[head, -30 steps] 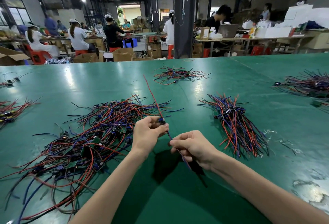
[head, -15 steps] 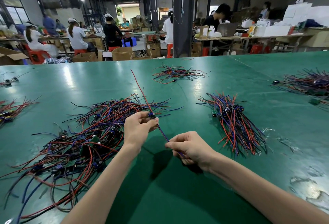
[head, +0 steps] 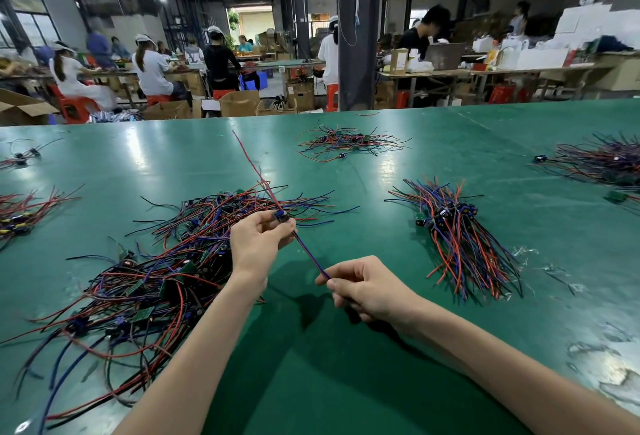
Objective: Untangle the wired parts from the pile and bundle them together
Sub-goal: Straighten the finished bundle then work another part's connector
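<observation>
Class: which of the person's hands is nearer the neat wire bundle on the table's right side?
Right. The right hand is left of the bundle with bare table between; the left hand is farther left, by the tangled pile, pinching a wired part.

I see a glossy green bench (head: 346, 382). The pile (head: 156, 261) mixes red, blue and black wires with small green boards. The wired part (head: 309, 254) runs red above, blue below. The bundle (head: 460, 237) is red, blue and black.
</observation>
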The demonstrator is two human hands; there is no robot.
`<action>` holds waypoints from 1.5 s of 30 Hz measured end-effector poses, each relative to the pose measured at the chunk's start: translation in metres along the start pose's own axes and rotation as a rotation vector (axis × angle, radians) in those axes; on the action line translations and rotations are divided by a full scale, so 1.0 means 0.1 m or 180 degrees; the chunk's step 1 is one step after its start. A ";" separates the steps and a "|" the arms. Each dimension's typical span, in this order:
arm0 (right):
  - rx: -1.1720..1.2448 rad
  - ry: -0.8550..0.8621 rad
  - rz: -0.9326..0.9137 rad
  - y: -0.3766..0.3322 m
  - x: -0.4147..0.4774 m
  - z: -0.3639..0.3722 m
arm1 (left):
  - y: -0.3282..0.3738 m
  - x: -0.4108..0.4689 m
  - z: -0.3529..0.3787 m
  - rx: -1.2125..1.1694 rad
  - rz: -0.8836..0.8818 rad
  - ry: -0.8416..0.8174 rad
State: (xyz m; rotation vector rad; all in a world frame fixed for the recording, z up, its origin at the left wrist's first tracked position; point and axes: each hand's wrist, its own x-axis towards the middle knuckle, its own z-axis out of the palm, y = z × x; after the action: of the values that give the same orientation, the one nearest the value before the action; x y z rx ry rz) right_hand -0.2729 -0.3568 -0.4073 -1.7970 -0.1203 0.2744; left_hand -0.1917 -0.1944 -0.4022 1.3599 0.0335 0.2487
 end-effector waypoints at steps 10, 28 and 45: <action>-0.0307 -0.0147 -0.0284 0.02 -0.03 -0.01 | 0.00 0.02 -0.04 -0.0073 0.0011 0.0064; 0.0072 -0.0490 -0.0124 -0.13 0.00 -0.33 | 0.00 -0.21 0.11 -0.0325 -0.0675 -0.0545; 0.0909 -0.0355 0.0054 -0.04 0.04 -0.30 | 0.01 -0.39 0.25 -0.0371 -0.0825 -0.1231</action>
State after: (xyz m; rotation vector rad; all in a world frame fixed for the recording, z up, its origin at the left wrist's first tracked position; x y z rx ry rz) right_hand -0.2618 -0.3828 -0.3972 -1.5002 -0.1376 0.3845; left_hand -0.2254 -0.2259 -0.4004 1.2530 -0.1255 -0.2287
